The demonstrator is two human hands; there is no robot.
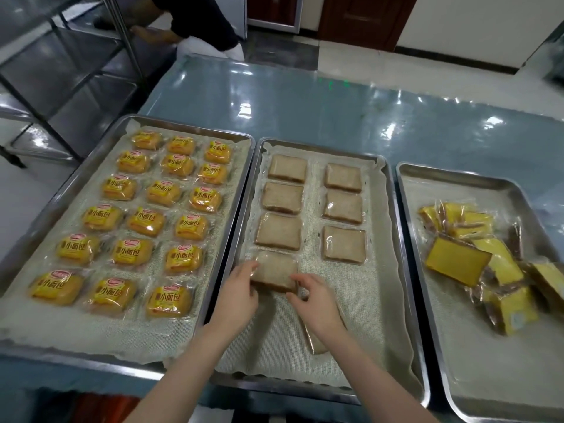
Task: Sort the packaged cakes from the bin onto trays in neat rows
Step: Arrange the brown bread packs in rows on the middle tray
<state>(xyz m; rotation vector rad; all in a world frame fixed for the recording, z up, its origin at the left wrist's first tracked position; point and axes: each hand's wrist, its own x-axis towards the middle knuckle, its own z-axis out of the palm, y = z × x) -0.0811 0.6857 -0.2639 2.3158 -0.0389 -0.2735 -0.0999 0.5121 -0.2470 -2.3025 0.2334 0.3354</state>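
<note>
Both forearms come in from the bottom edge. Left hand and right hand meet at lower centre, each pinching a side of one wrapped brown cake: left fingers on its left edge, right fingers at its near right corner. That cake sits low over the liner of the middle tray, in the fourth slot of the left column; contact with the liner can't be told.

Progress, as a judgement: roughly midway.
- Left tray, left half of frame: looks done. Eighteen yellow wrapped buns, three columns of six, evenly spaced on the liner.
- Middle tray: partly filled. Laid brown cakes make three in the left column and three in the right. The near third of the liner is bare apart from one more wrapped piece, mostly hidden under the right forearm and not in line.
- Right tray, right side of frame: unsorted. Loose heap of yellow cake slices in clear wrap, overlapping and at mixed angles, no rows.

No bin in view, so the stock left to sort can't be judged.

Glossy table carries all three trays side by side, their rims nearly touching. Metal rack upper left, another person bent over beside it.
</note>
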